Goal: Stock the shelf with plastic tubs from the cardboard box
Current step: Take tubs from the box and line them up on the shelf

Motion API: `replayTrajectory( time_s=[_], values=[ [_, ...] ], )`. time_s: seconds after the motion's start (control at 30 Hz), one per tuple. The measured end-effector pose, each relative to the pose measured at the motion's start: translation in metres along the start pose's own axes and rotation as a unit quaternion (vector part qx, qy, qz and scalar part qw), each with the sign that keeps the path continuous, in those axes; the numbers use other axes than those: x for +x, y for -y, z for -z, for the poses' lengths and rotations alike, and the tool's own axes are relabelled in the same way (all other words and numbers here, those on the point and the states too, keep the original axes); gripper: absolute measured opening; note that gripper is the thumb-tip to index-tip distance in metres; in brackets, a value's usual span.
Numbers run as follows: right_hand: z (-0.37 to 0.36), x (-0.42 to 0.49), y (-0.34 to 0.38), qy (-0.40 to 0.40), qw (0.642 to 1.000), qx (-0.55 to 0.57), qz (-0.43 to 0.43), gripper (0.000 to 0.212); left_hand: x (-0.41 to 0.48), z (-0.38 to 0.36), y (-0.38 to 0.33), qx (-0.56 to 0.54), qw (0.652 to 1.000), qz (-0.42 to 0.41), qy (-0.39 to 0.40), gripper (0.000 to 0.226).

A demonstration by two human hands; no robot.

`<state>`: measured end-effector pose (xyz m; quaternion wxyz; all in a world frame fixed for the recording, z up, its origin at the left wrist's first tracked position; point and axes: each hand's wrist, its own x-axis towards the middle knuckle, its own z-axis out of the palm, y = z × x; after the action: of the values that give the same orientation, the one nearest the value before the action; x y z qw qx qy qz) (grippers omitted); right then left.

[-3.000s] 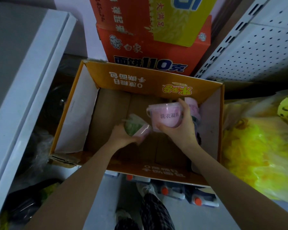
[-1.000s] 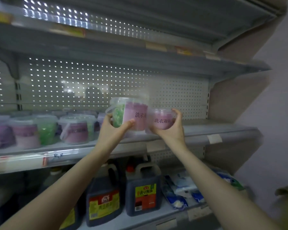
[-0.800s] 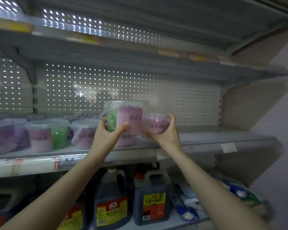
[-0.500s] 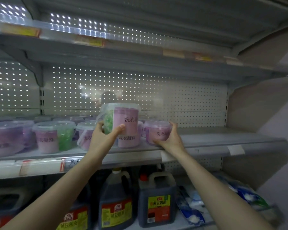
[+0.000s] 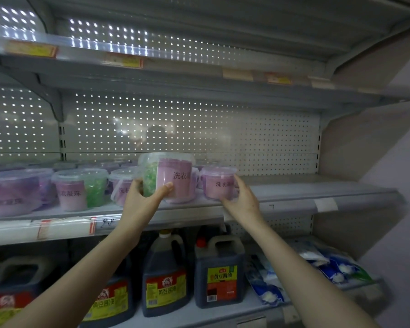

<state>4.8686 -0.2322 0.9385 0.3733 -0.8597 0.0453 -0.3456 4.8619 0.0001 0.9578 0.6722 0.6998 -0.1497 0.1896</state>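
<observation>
My left hand (image 5: 144, 197) grips a clear plastic tub (image 5: 169, 176) with green beads and a pink label, held over the front of the grey middle shelf (image 5: 305, 188). A smaller pink tub (image 5: 217, 182) stands on that shelf just to its right. My right hand (image 5: 243, 197) touches this pink tub's right side with spread fingers. Whether the left tub's base rests on the shelf or on another tub is hidden. The cardboard box is out of view.
Several more tubs (image 5: 78, 188) line the middle shelf to the left. The lower shelf carries dark soy sauce jugs (image 5: 219, 268) and blue-white bags (image 5: 317, 263). The upper shelf edge (image 5: 199, 74) hangs above, and a wall stands at the right.
Both tubs came out of the cardboard box and up to the shelf. The pink tub went down onto the shelf, and my right hand's grip on it has loosened.
</observation>
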Motion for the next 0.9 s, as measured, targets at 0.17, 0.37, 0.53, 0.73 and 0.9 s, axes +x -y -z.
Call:
replayTrajectory(
  time_s=[0.17,0.37,0.53,0.73,0.9],
  values=[
    [0.008,-0.028,-0.004,-0.055,0.998,0.018,0.041,0.07,-0.026,0.005,0.013,0.029,0.999,-0.016,0.007,0.038],
    [0.008,-0.06,0.004,-0.019,0.999,0.0,0.046,0.058,-0.047,0.029,0.034,-0.022,0.999,0.037,0.019,0.043],
    [-0.014,-0.089,0.044,0.01,0.997,0.006,0.081,0.05,-0.063,0.068,0.031,-0.015,0.999,0.038,0.002,0.068],
    [-0.043,-0.127,0.109,0.036,0.995,0.022,0.092,0.046,-0.077,0.16,0.024,-0.013,0.999,0.033,-0.042,0.052],
    [-0.096,-0.175,0.19,0.054,0.989,0.059,0.122,0.042,-0.106,0.263,0.015,0.011,0.995,0.037,-0.089,0.043]
  ],
)
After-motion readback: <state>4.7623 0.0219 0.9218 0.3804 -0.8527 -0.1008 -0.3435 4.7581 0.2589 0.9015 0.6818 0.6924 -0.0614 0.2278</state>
